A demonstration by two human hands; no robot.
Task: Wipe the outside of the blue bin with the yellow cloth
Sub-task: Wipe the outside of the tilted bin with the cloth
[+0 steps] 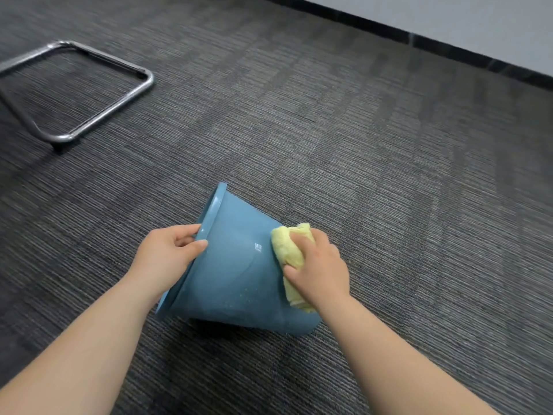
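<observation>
blue bin (pixel 239 274): showing a muted mid-blue all over, with pale specks scattering low on its side
yellow cloth (pixel 287 247): glowing a soft, plain pale yellow
carpet (pixel 359 145): running in fine dark and lighter grey stripes, the patches alternating direction
metal frame (pixel 148 80): shining silver
skirting (pixel 449 50): showing black
wall (pixel 449 13): looking pale grey

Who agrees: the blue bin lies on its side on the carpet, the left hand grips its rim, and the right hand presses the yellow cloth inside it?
No. The head view shows the right hand pressing the yellow cloth against the outside of the blue bin, not inside it. The rest holds: bin on its side on the carpet, left hand gripping its rim.
</observation>
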